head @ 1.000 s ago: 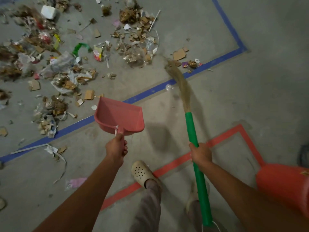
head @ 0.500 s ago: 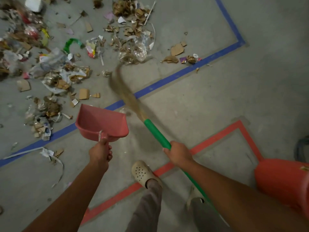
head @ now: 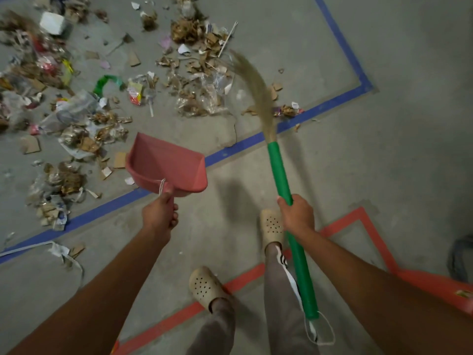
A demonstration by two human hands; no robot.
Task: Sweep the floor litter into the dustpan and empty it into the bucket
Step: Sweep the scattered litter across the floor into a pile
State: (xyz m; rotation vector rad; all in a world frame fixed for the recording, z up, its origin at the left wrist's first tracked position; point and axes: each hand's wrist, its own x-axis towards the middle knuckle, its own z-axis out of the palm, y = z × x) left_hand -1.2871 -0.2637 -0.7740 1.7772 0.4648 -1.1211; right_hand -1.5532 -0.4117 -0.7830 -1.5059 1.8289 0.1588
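My left hand (head: 159, 217) grips the handle of a pink dustpan (head: 169, 166), held above the floor with its mouth facing the litter. My right hand (head: 297, 216) grips the green handle of a broom (head: 281, 172). Its straw bristles (head: 253, 83) are blurred and reach over the right edge of the litter (head: 197, 83). Cardboard scraps, plastic wrappers and paper lie spread across the upper left of the floor. The orange bucket (head: 442, 288) shows partly at the lower right, behind my right forearm.
A blue tape line (head: 240, 146) runs diagonally across the concrete floor in front of the litter. A red tape line (head: 358, 217) frames the area near my feet. My two feet wear beige clogs (head: 204, 286). A dark object sits at the right edge (head: 460, 257).
The broom swung from the left, near the dustpan, back to the right with its bristles over the litter's edge. I stepped forward and the dustpan rose slightly.
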